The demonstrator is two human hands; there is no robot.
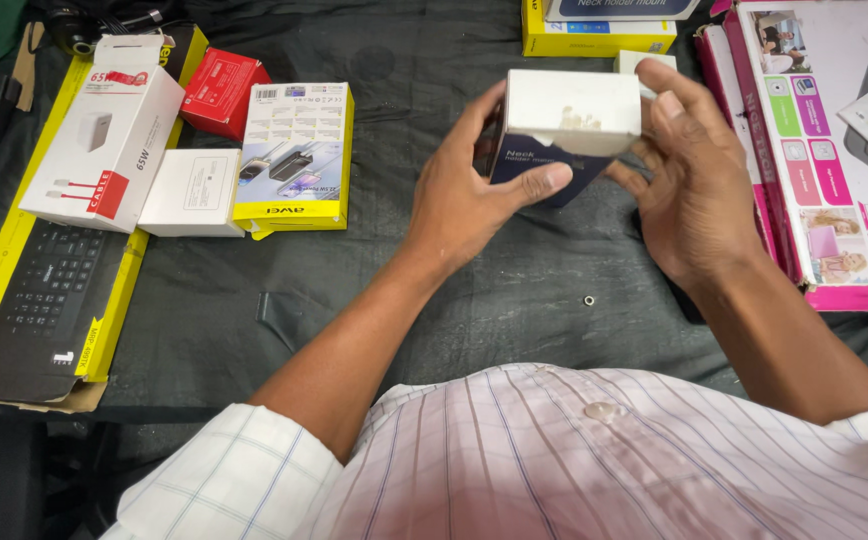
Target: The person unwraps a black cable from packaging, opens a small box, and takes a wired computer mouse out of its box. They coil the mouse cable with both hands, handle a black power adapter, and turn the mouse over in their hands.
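Both of my hands hold one small box (569, 115) above the dark cloth-covered table (374, 290). The box has a white top flap and a dark blue front. My left hand (469, 195) grips its left side, thumb pressed along the blue front. From the right, my right hand (694, 185) holds it with fingers curled over the white top edge.
A long yellow keyboard box (44, 290) lies at the left with a white charger box (104, 135) on it. Nearby sit a red box (222, 92), a white box (192, 192) and a yellow-edged box (296, 155). A large pink box (824, 150) is at the right. A small ring (589, 300) lies on the cloth.
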